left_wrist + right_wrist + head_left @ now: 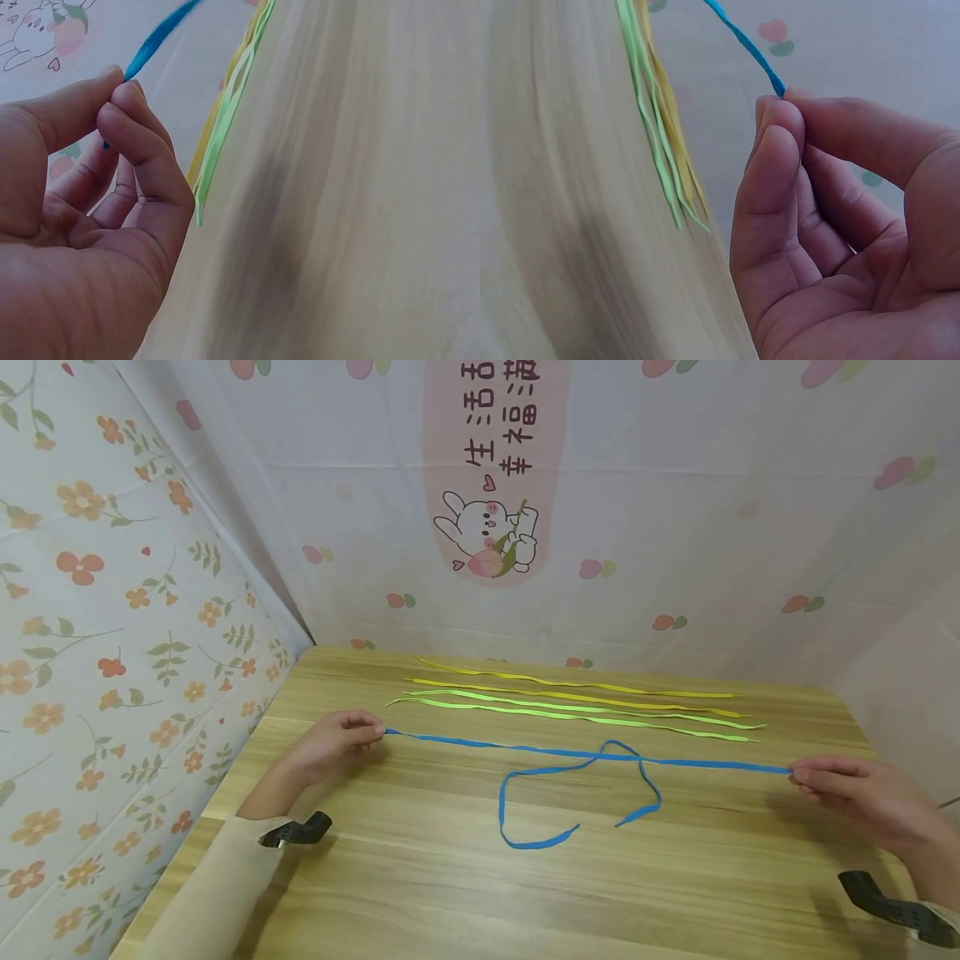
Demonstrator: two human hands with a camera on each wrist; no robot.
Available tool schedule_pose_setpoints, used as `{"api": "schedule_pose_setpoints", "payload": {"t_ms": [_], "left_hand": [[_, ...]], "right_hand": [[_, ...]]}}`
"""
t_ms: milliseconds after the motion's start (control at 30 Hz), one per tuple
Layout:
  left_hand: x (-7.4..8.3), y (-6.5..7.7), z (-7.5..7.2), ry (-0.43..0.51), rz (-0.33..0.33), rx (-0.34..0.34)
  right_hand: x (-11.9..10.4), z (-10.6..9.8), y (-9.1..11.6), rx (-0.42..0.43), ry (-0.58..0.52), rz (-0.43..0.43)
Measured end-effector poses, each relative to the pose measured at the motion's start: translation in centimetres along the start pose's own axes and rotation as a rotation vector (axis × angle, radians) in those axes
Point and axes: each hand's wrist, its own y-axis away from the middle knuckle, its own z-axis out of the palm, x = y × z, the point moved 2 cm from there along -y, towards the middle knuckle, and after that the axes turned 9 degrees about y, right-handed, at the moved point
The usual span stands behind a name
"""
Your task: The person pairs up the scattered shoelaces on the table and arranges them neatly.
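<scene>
A flat blue shoelace point(465, 742) is stretched nearly straight between both hands, raised over the wooden table. My left hand point(339, 745) pinches its left end between thumb and forefinger; a bit of the tip pokes out below the fingers in the left wrist view. At the other end, my right hand point(873, 789) pinches the lace point(754, 51) with thumb and fingertips, its tip hidden there. A second blue shoelace point(502, 806) lies in a loose open loop on the table, both ends toward the front, its upper part crossed by the stretched lace in the head view.
Behind the stretched lace, two yellow shoelaces point(592, 686) and two lime-green shoelaces point(585, 719) lie side by side across the wooden table point(480, 902). A printed cloth point(645, 485) hangs behind the table, and a flowered cloth point(135, 635) hangs at the left.
</scene>
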Motion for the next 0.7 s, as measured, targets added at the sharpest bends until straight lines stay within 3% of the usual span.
{"api": "schedule_pose_setpoints", "payload": {"t_ms": [233,700], "left_hand": [[0.5,-0.3,-0.5,0.045,0.001,0.01],[1.1,-1.8,-0.8,-0.04,0.038,0.092]], "right_hand": [[-0.3,-0.9,0.2,-0.058,-0.093,-0.063],[0.1,-2.3,-0.1,0.022,-0.073,-0.064]]}}
